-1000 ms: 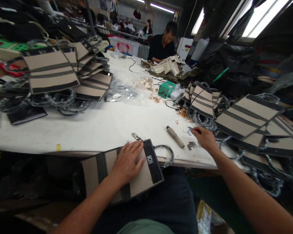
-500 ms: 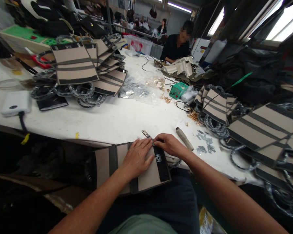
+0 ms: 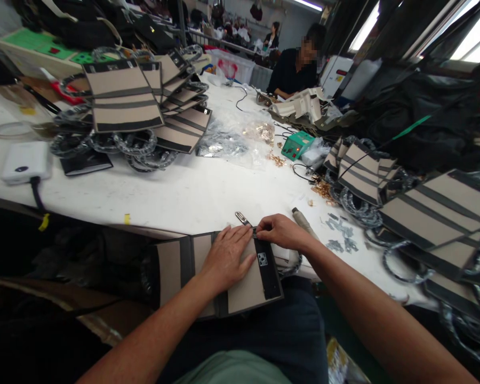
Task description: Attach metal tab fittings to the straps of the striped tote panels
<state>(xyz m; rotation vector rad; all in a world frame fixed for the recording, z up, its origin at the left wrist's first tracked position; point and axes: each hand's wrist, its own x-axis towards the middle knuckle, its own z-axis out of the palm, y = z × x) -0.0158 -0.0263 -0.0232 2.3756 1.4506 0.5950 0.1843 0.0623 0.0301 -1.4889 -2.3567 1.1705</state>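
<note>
A beige bag panel with dark strips lies across my lap against the table edge. My left hand rests flat on it, fingers stretched and together, thumb apart. Beside those fingertips, my right hand pinches a small metal piece at the top of the panel's black end strip; the fingers partly hide it. Lower on that strip sits a square metal plate. An elongated metal clasp part pokes out past the panel's far edge.
Right of my hand lie a wrapped cylindrical tool and loose metal plates. Stacked bag panels stand left and right. Farther back are a green box, plastic bags and a person across the table.
The view has shifted slightly, so the table things sit a little further right. Both hands stay at the same place on the panel; the right fingertips have moved slightly.
</note>
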